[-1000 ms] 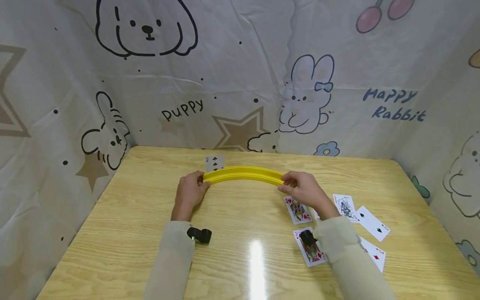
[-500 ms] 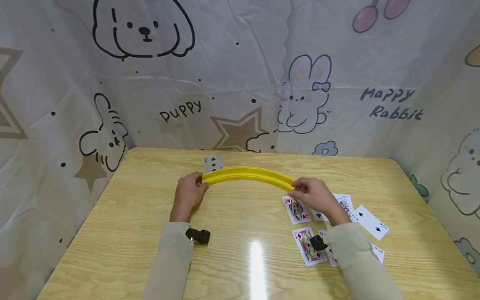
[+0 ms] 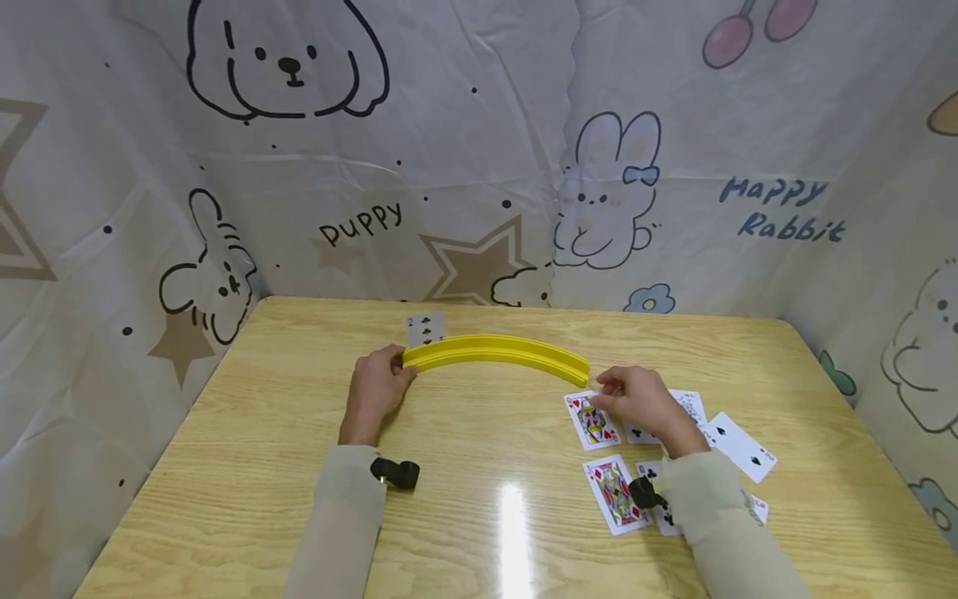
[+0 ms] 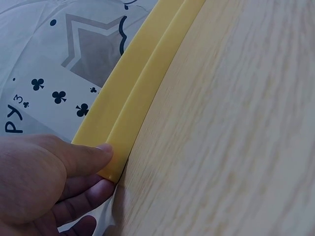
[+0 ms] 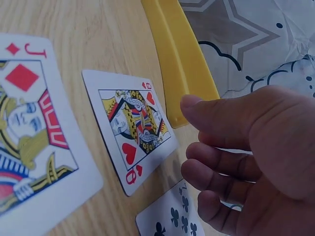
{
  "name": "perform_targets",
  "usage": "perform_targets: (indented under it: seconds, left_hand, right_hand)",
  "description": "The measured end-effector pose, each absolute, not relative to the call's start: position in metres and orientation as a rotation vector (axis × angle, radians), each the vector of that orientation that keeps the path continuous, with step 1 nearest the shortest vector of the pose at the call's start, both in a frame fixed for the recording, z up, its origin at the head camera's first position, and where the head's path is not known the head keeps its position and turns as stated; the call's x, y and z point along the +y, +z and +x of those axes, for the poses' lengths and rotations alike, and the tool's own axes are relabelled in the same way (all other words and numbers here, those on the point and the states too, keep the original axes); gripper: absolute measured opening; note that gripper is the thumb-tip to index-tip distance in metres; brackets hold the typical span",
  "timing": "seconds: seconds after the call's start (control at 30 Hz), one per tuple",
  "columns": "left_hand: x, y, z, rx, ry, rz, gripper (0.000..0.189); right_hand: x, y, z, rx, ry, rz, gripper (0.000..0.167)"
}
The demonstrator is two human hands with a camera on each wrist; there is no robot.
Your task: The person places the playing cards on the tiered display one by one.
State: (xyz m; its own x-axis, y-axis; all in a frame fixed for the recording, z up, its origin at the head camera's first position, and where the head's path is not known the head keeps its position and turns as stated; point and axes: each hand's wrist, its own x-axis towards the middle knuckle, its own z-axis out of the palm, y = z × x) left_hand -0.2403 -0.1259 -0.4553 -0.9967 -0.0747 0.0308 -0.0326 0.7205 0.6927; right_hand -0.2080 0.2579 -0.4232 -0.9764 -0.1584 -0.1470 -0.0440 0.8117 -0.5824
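Currently, left fingers [image 4: 86, 199] pinch the yellow strip [image 3: 494, 348], its other end beside loosely curled right fingers [image 5: 211, 172].

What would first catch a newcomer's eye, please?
Probably the curved, bright yellow, grooved strip on the wooden table, its left end held by the left hand. Next, the white queen of hearts card near the strip's right end, and the black-outlined puppy high on white cloth.

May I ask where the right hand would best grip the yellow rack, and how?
Probably pinch the yellow rack by its free right end, coming from the right, thumb in front: the narrow bar stops there, beside the right hand, while the left hand holds the other end.
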Motion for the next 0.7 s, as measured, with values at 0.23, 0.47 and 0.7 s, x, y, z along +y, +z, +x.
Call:
perform_targets:
  seconds: [0.23,0.47,0.7]
  left_hand:
    - [-0.127,-0.455,-0.241,-2.861,-1.150,0.086,0.039]
    - [-0.126,-0.454,-0.240,-2.861,-1.160,0.082,0.039]
    - [-0.126,-0.455,-0.239,-2.856,-1.157,0.085,0.039]
  right_hand:
    - [0.258,-0.428,-0.211,2.809,-0.848,-0.127,0.046]
    - [0.256,-0.433,-0.213,2.809,-0.833,-0.150,0.045]
    - [0.254,-0.434,-0.216,2.778,-0.811,-0.145,0.043]
